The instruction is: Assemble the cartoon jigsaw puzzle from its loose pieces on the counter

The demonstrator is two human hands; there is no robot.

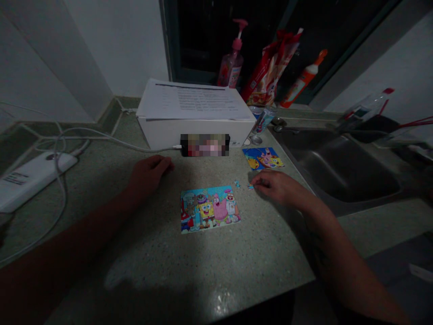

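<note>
Speckled stone table (158, 266) here, SpongeBob jigsaw (209, 209) lying lower middle. Left hand (149, 174) rests empty, loosely curled. Right hand (275, 186) has its fingers bunched at a tiny piece (251, 186), can't tell if pinched. Printed sheet (194, 101) up top, too blurry to read.

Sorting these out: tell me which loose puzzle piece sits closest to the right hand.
The bluish piece beside the right hand; the other piece lies farther left.

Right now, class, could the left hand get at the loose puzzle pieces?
Probably yes: the left hand rests on the counter, and bare counter leads to the pieces past the puzzle's top edge, though the right hand crowds them.
</note>
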